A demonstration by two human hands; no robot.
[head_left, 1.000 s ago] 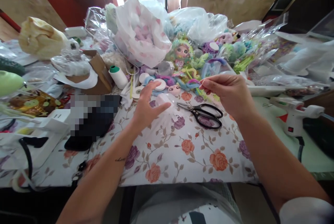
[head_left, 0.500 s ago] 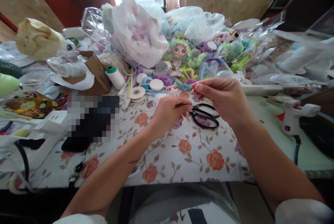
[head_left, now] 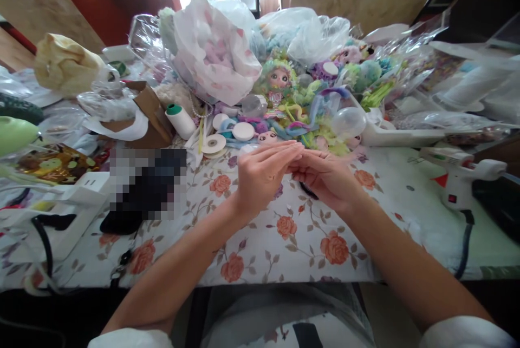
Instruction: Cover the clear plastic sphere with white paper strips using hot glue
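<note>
My left hand (head_left: 262, 172) and my right hand (head_left: 323, 172) meet over the flowered tablecloth (head_left: 264, 245). The fingers of the left are pressed together and reach across the right's fingertips. Both hands are closed; whatever lies between them is hidden or too thin to make out. Under my right hand shows a bit of the black handle of the scissors (head_left: 307, 191), the rest covered. Just beyond the fingers are a pink doll face (head_left: 267, 137), a round white disc (head_left: 243, 131) and a white ribbon spool (head_left: 213, 144).
Behind stand a doll with green hair (head_left: 280, 78), plastic bags (head_left: 320, 34) and a white tray (head_left: 400, 137). To the right lies a white glue gun (head_left: 455, 175). At left are a thread cone (head_left: 180, 122), a blurred dark phone (head_left: 122, 221) and a power strip (head_left: 60, 234).
My right hand has come down and left to meet my left hand, now covering most of the scissors. The left hand's fingers have straightened over the right's fingertips.
</note>
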